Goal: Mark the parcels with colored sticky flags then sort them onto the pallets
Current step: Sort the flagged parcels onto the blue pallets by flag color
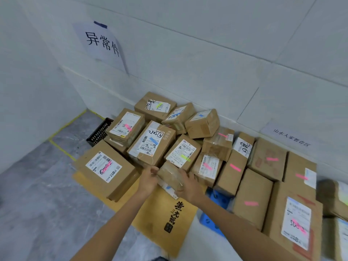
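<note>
Two bare forearms enter from the lower edge.
- Left hand (148,180): fingers curled on the left end of a small tape-wrapped parcel (169,177).
- Right hand (189,187): fingers wrapped over the same parcel's right side.
- Parcel: brown and tilted, at the front edge of the heap. It is over a flattened cardboard sheet (163,213) printed with black characters, which lies on the floor.
- Heap of brown boxes behind, against the wall:
  - labelled box (126,127) with a pink flag
  - larger box (150,143) with a blue flag
  - box (181,153) with a green flag
- At right: boxes with pink flags (251,203) on a blue pallet (216,202).
- Black crate (99,131) at the heap's left rear.
- Paper sign (101,44) on the wall.
</note>
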Demonstrator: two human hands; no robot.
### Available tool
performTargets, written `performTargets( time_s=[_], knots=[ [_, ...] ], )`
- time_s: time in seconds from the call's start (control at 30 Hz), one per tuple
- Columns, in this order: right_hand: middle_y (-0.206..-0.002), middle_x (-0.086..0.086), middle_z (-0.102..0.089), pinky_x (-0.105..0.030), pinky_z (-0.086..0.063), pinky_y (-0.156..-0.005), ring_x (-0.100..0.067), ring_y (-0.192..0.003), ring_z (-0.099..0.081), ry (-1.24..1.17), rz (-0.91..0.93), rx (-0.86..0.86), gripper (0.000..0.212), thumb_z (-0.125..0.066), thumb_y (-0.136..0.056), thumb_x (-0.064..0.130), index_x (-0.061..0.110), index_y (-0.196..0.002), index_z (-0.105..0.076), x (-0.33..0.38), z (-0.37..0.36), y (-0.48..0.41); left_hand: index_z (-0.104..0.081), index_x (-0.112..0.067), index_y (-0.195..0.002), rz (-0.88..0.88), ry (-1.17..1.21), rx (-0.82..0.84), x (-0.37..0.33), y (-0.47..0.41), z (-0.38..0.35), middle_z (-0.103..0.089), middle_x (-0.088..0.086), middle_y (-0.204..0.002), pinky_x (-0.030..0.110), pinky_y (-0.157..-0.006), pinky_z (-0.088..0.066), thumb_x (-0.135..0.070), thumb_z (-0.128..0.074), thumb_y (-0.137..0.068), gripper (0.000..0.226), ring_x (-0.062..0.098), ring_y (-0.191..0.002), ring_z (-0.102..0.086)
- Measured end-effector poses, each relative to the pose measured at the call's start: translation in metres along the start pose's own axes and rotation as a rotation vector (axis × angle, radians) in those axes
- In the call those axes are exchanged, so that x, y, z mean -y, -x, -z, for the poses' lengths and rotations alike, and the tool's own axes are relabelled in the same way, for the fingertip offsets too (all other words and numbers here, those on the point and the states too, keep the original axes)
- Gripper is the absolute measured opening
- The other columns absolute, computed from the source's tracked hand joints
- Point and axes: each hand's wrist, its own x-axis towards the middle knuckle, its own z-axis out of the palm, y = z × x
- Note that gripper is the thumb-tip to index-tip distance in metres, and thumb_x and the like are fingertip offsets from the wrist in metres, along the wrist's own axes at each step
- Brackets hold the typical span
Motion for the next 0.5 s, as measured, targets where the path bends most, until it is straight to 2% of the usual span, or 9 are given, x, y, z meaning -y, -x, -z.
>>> performTargets(
  time_s=[0.13,0.2,0.27,0.4,0.5],
  knots=[
    [-0.130,0.003,-0.045,-0.033,-0.049,-0.092,-0.016,-0.115,-0.050,-0.447,-0.049,0.016,0.076,-0.071,-0.075,0.043,0.033,-0.139,-0.031,-0.014,0.023,0.011,-0.059,-0.014,-0.101,-0.072,0.091,-0.018,-0.007,0.000,0.012,-0.064,0.003,-0.104,0.029,-0.086,-0.048,-0.001,-0.051,-0.092,0.018,0.021,-0.107,-0.058],
    [-0.128,0.000,-0.051,-0.031,-0.052,-0.089,-0.016,-0.112,-0.056,-0.695,-0.089,0.035,0.063,-0.070,-0.080,0.041,0.031,-0.134,-0.039,-0.021,0.043,0.020,-0.058,-0.017,-0.102,-0.101,0.080,-0.063,-0.018,0.002,0.011,-0.063,0.000,-0.106,0.037,-0.092,-0.049,-0.005,-0.052,-0.092,0.017,0.018,-0.107,-0.058],
    [-0.121,-0.008,-0.057,-0.029,-0.054,-0.086,-0.017,-0.103,-0.063,-0.933,-0.142,0.032,0.051,-0.066,-0.085,0.036,0.028,-0.130,-0.045,-0.026,0.065,0.033,-0.055,-0.018,-0.107,-0.137,0.091,-0.062,-0.034,0.007,0.003,-0.060,-0.002,-0.108,0.039,-0.094,-0.049,-0.012,-0.055,-0.093,0.015,0.016,-0.106,-0.056],
    [-0.114,-0.009,-0.063,-0.034,-0.055,-0.088,-0.020,-0.092,-0.068,-1.264,-0.184,-0.103,0.033,-0.060,-0.090,0.030,0.029,-0.121,-0.049,-0.041,0.097,0.059,-0.052,-0.020,-0.118,-0.195,0.168,0.169,-0.073,0.020,-0.037,-0.060,-0.002,-0.117,0.040,-0.093,-0.051,-0.028,-0.053,-0.095,0.025,0.014,-0.107,-0.058],
    [-0.119,-0.008,-0.061,-0.036,-0.053,-0.090,-0.024,-0.100,-0.065,-1.296,-0.188,-0.232,0.039,-0.057,-0.092,0.036,0.024,-0.128,-0.046,-0.065,0.115,0.083,-0.051,-0.021,-0.117,-0.212,0.271,0.281,-0.108,0.037,-0.081,-0.062,0.001,-0.114,0.035,-0.086,-0.054,-0.026,-0.046,-0.098,0.020,0.014,-0.102,-0.061]
  ],
)
